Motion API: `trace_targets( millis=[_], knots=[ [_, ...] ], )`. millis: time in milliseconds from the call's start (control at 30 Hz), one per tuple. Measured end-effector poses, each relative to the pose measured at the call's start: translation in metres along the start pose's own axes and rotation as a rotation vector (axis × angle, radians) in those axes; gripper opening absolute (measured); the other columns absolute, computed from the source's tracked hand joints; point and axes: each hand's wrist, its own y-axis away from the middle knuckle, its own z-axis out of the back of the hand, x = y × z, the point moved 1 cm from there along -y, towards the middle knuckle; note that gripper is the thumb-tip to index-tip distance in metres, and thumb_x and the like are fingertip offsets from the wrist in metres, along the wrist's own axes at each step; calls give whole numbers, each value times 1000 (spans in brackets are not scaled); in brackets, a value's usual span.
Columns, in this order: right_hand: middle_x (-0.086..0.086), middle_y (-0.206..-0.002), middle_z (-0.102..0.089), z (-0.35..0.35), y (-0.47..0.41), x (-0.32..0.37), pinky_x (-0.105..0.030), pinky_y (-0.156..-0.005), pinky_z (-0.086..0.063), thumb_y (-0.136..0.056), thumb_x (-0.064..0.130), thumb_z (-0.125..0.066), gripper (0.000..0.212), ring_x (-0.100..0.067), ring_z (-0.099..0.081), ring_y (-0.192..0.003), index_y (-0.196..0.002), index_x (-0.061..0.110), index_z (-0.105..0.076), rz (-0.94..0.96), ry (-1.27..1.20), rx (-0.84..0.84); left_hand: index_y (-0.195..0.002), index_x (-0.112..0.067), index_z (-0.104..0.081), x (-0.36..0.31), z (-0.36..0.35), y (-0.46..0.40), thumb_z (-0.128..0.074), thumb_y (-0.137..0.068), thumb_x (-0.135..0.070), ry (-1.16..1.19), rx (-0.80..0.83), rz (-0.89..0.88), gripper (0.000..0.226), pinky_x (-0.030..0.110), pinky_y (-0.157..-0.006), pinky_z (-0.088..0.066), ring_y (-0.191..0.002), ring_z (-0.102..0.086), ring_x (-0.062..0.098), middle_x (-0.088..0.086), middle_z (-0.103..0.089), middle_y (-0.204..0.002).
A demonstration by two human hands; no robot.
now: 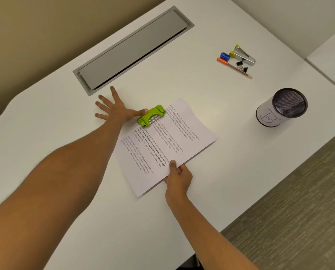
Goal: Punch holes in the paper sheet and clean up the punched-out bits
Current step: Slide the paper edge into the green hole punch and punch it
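the left hand (116, 110) is spread wide and flat on the surface (201, 65), fingers straight, with the thumb laid against the end of the green hole punch (152, 115) to steady it. the right hand (179, 176) pinches the near edge of the paper sheet (166, 145), thumb on top and fingers tucked beneath. the sheet lies toward the middle of the surface, angled, its far-left edge slid into the mouth of the punch; what seems to be more than one sheet is stacked, judging by the offset edge on the right.

the step in hand appears to be seating the paper before the press. it would be done well if the edge is pushed fully and squarely against the back of the slot, so the holes sit parallel to the margin, and the punch is kept from sliding while the sheet is fed. the press is best made with the palm directly over the lever, not from its end.

a mesh cup (282, 107) wrapped in marked paper stands toward the right edge, a likely place for the bits. a stapler (243, 55), binder clips (241, 65) and pens (233, 67) are grouped toward the far right. no punched-out bits can be made out.
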Motion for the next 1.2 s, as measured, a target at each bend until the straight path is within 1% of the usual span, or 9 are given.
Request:
trace_targets(
  millis=[100, 200, 400, 600, 733, 833, 933, 1033, 1200],
  knots=[
    [-35, -94, -65, 0, -1, -1, -61, -90, -54, -97, 14, -62, 27, -44, -64, -81, -71, 18, -68, -5, 0, -11, -148, -33, 27, 1, -2, 0, -78, -46, -77, -1, -3, 4, 153, 70, -108, 12, -144, 28, 42, 19, 31, -157],
    [-16, -78, -64, 1, -2, -2, -59, -90, -55, -97, 14, -62, 24, -23, -60, -75, -74, 16, -69, -4, -12, 7, -149, -32, 27, 2, -2, -1, -76, -44, -78, 6, -11, 2, 154, 70, -109, 12, -144, 27, 42, 19, 31, -157],
    [-10, -77, -64, 0, 0, -1, -59, -88, -56, -97, 15, -62, 21, -21, -61, -76, -79, 17, -71, -4, -11, 22, -151, -31, 22, 6, -4, 7, -74, -47, -79, 30, -74, -7, 150, 69, -111, 5, -147, 19, 43, 19, 22, -160],
    [-33, -80, -60, 1, 3, 1, -65, -88, -52, -97, 15, -62, 30, -49, -56, -75, -86, -12, -56, 0, 7, -35, -153, -29, 15, 4, -3, 23, -76, -47, -78, 99, -192, 20, 148, 67, -113, -5, -149, 3, 42, 18, 5, -163],
    [-9, -73, -60, 0, 2, 1, -61, -87, -55, -96, 14, -62, 25, -23, -56, -72, -78, -2, -59, 4, 5, -9, -155, -25, 8, -2, -3, 34, -78, -49, -76, 97, -263, 30, 145, 64, -114, -12, -148, -7, 40, 18, -8, -163],
    [-8, -72, -57, 0, 2, 1, -60, -88, -56, -97, 14, -61, 25, -22, -53, -71, -81, -6, -58, -1, 8, -10, -154, -17, -2, -8, -4, 42, -77, -55, -74, 51, -289, 49, 138, 60, -114, -19, -146, -16, 39, 18, -21, -158],
    [-8, -72, -60, 0, 0, -1, -56, -87, -56, -97, 14, -61, 26, -23, -56, -71, -73, 4, -61, 1, 10, -16, -152, -10, -12, -14, -5, 48, -76, -59, -73, -13, -325, 59, 130, 57, -113, -21, -143, -21, 38, 18, -28, -155],
    [-9, -74, -57, 0, -2, -4, -58, -87, -55, -97, 15, -61, 29, -23, -52, -71, -87, -12, -57, 4, 11, -28, -152, -9, -12, -16, -6, 50, -75, -61, -72, -34, -329, 64, 128, 57, -114, -21, -144, -20, 38, 17, -28, -155],
    [-9, -73, -55, 1, -6, -6, -55, -85, -56, -97, 14, -61, 30, -22, -50, -71, -89, -15, -56, 20, 33, -43, -152, -9, -13, -14, -8, 51, -74, -61, -74, -22, -328, 74, 127, 57, -113, -22, -143, -21, 39, 17, -31, -153]
  ],
)
